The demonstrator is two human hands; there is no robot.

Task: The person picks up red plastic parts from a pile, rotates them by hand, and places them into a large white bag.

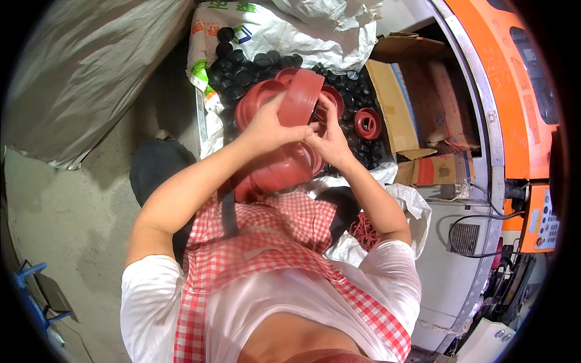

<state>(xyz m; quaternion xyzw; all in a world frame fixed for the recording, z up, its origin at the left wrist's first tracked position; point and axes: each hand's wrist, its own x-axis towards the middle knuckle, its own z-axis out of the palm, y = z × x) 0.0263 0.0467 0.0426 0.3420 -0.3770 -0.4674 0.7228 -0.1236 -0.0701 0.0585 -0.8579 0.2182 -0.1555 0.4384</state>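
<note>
Above a pile of parts, both my hands are closed around a dark red round plastic part [302, 94] that is tipped on its side. My left hand [266, 126] grips its near left side, with the thumb reaching across to the right hand. At its right rim is my right hand [330, 139], fingers bent against the edge; some fingertips are hidden. Other red round plastic parts [281, 169] lie right below my hands, close to my lap. One more red ring-shaped part [367, 123] rests to the right on many small black round caps [242, 75].
A white printed woven sack [290, 36] lies beyond the caps. To the right are an open cardboard box [387, 103] and an orange and white machine [514, 91] with a hanging cable. A grey cover [91, 72] hangs at far left. Red thin scraps [364, 233] sit in a bag.
</note>
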